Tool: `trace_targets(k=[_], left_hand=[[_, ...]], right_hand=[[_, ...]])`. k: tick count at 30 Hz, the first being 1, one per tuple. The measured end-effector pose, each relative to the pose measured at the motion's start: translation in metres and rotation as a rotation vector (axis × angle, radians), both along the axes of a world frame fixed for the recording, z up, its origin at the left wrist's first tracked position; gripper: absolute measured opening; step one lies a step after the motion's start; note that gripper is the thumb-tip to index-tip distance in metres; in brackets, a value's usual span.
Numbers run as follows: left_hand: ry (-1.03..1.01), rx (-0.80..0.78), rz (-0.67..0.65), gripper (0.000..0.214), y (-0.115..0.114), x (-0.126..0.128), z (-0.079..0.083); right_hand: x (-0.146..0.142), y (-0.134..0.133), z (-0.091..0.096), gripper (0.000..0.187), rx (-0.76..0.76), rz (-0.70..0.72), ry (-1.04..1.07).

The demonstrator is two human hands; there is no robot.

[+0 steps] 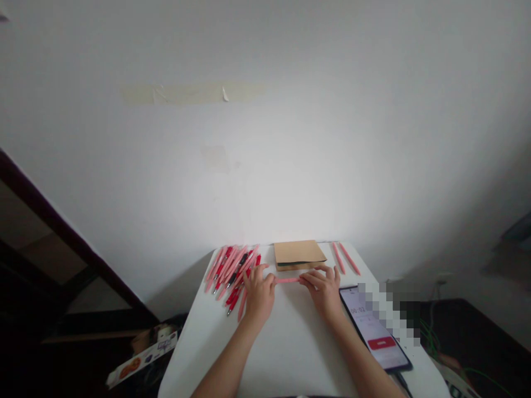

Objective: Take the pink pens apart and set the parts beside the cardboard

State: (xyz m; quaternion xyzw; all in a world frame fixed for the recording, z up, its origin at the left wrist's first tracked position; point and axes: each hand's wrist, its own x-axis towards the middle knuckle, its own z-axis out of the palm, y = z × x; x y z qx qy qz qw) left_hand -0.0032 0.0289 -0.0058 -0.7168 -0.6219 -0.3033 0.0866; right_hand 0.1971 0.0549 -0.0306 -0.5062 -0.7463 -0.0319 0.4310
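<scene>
At lower centre, the left hand [258,296] and right hand [326,290] each pinch one end of a pen [287,280] over the bench [290,342]. Fingers hide its tips. The phone [375,331] is partly blurred.

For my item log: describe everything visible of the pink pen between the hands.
The pink pen is slim, plastic-looking, held level and crosswise close to the white table, near the brown cardboard box. The left hand pinches one end, the right hand the other; both tips are hidden.
</scene>
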Motion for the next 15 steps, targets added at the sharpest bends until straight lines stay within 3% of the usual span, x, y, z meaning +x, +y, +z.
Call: trace_targets(k=[15], left_hand=[[-0.011,0.016,-0.013,0.013,0.0006,-0.0009,-0.0004]], right_hand=[[0.0006,-0.0001,0.0001,0.029,-0.010,-0.024,0.027]])
